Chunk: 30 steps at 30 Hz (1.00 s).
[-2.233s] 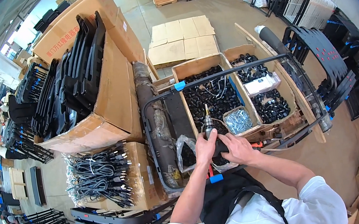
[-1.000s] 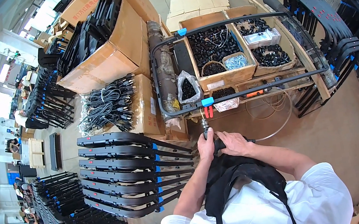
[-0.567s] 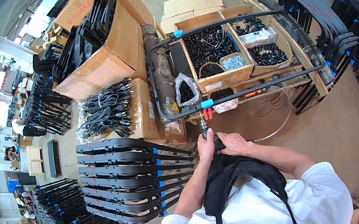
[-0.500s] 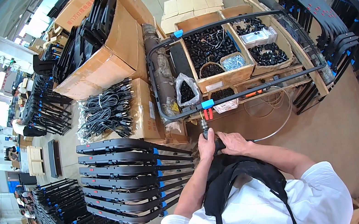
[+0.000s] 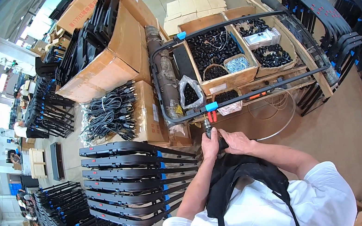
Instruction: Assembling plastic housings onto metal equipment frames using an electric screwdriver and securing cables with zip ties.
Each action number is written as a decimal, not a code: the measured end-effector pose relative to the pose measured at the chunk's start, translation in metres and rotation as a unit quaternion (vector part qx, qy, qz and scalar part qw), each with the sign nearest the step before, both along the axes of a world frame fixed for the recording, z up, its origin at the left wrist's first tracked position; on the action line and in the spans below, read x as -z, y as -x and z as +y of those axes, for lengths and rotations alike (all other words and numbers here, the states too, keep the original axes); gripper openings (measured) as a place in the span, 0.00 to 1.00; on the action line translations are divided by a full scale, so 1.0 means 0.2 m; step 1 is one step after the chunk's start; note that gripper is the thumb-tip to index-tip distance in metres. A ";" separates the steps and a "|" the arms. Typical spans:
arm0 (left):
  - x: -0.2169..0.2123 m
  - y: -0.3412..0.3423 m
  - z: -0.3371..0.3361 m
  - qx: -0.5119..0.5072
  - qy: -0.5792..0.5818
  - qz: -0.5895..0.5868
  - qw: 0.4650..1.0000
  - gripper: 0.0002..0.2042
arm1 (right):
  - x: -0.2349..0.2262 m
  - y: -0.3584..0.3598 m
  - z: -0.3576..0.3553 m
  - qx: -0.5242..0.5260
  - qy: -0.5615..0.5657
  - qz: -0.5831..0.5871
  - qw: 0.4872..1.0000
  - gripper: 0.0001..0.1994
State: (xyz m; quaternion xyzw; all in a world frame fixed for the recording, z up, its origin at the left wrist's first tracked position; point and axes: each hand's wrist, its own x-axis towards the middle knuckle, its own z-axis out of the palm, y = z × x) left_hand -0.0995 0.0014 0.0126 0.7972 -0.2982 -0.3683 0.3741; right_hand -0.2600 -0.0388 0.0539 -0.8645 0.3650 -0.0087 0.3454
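Observation:
Both my hands are closed round a drill-like power tool (image 5: pixel 208 126) with a metal front end. My left hand (image 5: pixel 209 145) wraps its body, and my right hand (image 5: pixel 237 143) grips its rear, where a pale hose (image 5: pixel 275 135) leads off to the right. The tool points away from me, its thin tip at the near bar of a black tubular frame (image 5: pixel 253 95). Whether the tip touches the bar cannot be made out. Beside it, red prongs (image 5: pixel 212 116) hang below a blue clip (image 5: pixel 211 106) on that bar.
Inside the frame stand wooden boxes (image 5: pixel 232 79) of black parts and silver screws. A plastic bag (image 5: pixel 191 93) of dark fasteners sits left of them. Stacked black curved frames (image 5: pixel 126 184) lie close to my left, below bundled black cables (image 5: pixel 108 112) on a carton. More frames (image 5: pixel 324 21) stand far right.
The view has shifted very slightly. Both hands keep their grip on the tool at the near bar.

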 end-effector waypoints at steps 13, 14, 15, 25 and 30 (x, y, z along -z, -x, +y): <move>0.01 -0.03 0.04 -0.013 -0.002 0.035 0.999 0.27 | 0.00 -0.04 0.08 -0.008 0.012 -0.034 0.999 0.23; 0.02 -0.02 0.05 -0.011 -0.002 0.035 0.999 0.27 | 0.00 -0.04 0.08 -0.014 0.012 -0.036 0.999 0.23; 0.02 0.00 0.04 -0.005 -0.002 0.036 0.999 0.27 | 0.01 -0.02 0.08 -0.005 0.012 -0.034 0.999 0.24; 0.07 0.01 0.10 -0.012 0.008 0.036 0.999 0.27 | 0.00 -0.01 0.13 -0.006 0.008 -0.013 1.000 0.26; 0.07 0.05 0.15 -0.005 0.005 0.059 0.998 0.26 | 0.02 0.04 0.16 -0.009 0.010 -0.010 1.000 0.27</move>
